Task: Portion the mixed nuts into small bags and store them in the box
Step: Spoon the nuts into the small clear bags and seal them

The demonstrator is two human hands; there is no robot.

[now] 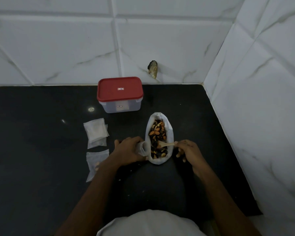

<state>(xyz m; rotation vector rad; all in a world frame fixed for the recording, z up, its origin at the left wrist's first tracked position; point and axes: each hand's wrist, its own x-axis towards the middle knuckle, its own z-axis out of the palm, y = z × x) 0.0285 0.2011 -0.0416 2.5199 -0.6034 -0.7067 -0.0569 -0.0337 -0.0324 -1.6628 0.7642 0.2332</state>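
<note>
A large white bag of mixed nuts (158,133) lies open on the black counter. My left hand (129,150) holds a small clear bag (142,148) against the big bag's left rim, its mouth facing the nuts. My right hand (188,150) grips a small wooden spoon (165,144), whose bowl rests in the nuts. The clear storage box (120,106) with a red lid (120,89) stands shut behind, near the wall. To the left lie a stack of small bags (96,131) and another small bag (96,161) with a few nuts inside.
The black counter (41,150) ends at a white tiled wall behind and another on the right, forming a corner. A broken hole (153,68) marks the back wall. My white garment (150,223) fills the bottom edge.
</note>
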